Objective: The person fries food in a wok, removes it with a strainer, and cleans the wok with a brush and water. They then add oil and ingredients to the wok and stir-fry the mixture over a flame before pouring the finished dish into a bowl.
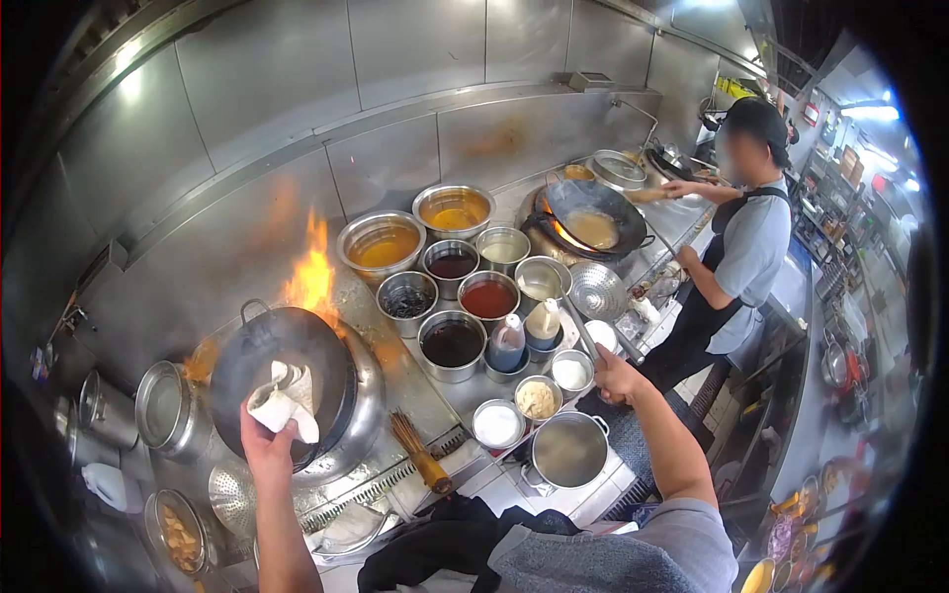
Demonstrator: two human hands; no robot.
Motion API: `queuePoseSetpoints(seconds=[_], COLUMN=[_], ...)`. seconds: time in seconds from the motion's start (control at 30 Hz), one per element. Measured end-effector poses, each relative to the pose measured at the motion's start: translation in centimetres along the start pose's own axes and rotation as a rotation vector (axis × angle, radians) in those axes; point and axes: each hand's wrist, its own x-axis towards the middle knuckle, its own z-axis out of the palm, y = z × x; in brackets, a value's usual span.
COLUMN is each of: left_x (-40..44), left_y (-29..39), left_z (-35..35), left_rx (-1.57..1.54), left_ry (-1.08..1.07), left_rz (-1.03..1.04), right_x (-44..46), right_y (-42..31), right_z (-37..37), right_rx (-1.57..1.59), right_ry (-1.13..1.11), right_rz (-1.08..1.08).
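My left hand [267,440] is closed around a folded white cloth [287,395] at the near rim of a dark wok [237,366]. Whether it also grips the wok's rim through the cloth is hidden. The wok sits on the left burner, with flames [314,267] rising behind its right side. On the right, my right hand [618,378] is wrapped around the long handle of a ladle [581,326]. Its handle points up and left toward a round metal bowl among the sauce pots; I cannot tell whether that bowl is the ladle's own.
Several sauce pots [453,346] and two squeeze bottles [507,341] stand between the burners. A bamboo brush [420,455] lies near the front edge, left of a stockpot [570,450]. At the right burner, a co-worker [746,237] handles another wok [583,203].
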Motion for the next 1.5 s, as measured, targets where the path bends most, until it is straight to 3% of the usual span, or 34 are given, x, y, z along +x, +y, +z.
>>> queuePoseSetpoints(seconds=[0.03, 0.1, 0.13, 0.2, 0.4, 0.6, 0.8, 0.9, 1.03, 1.23, 1.5], left_x=[0.1, 0.3, 0.4, 0.5, 0.6, 0.5, -0.2, -0.6, -1.9, -3.9, -10.5], left_y=[0.7, 0.7, 0.7, 0.4, -0.1, -0.5, -1.6, -1.3, 0.0, 2.1, 3.7], left_z=[0.2, 0.1, -0.1, -0.3, -1.3, -1.7, -2.5, -2.9, -5.5, -12.0, -17.4], left_rx=[0.001, -0.021, -0.044, -0.052, -0.041, -0.036, -0.049, -0.047, -0.012, 0.035, 0.093], left_ry=[-0.010, 0.002, 0.014, 0.012, -0.003, 0.011, 0.052, 0.057, 0.129, 0.369, 0.596], left_rz=[0.012, 0.020, 0.028, 0.030, -0.010, 0.026, -0.027, -0.036, -0.049, 0.037, 0.055], right_x=[0.0, 0.2, 0.8, 2.4, 3.4, 3.0, 4.1, 4.6, -1.7, -7.8, -3.9], right_y=[0.2, 1.0, 1.9, 4.1, 7.4, 7.8, 8.2, 7.6, 0.4, -7.4, -10.8], right_z=[-0.2, -0.4, -0.2, 0.3, 4.4, 5.8, 6.4, 5.4, 5.0, 11.6, 25.5], right_rx=[-0.002, 0.469, 0.466, 1.088, 1.331, 0.950, 0.743, 0.925, 0.956, 0.538, 0.108], right_ry=[0.000, -0.034, -0.033, -0.218, -0.300, -0.146, -0.001, -0.140, -0.305, -0.538, -0.835], right_rz=[0.000, -0.028, -0.027, -0.013, -0.158, -0.302, -0.278, -0.302, -0.255, -0.156, -0.129])
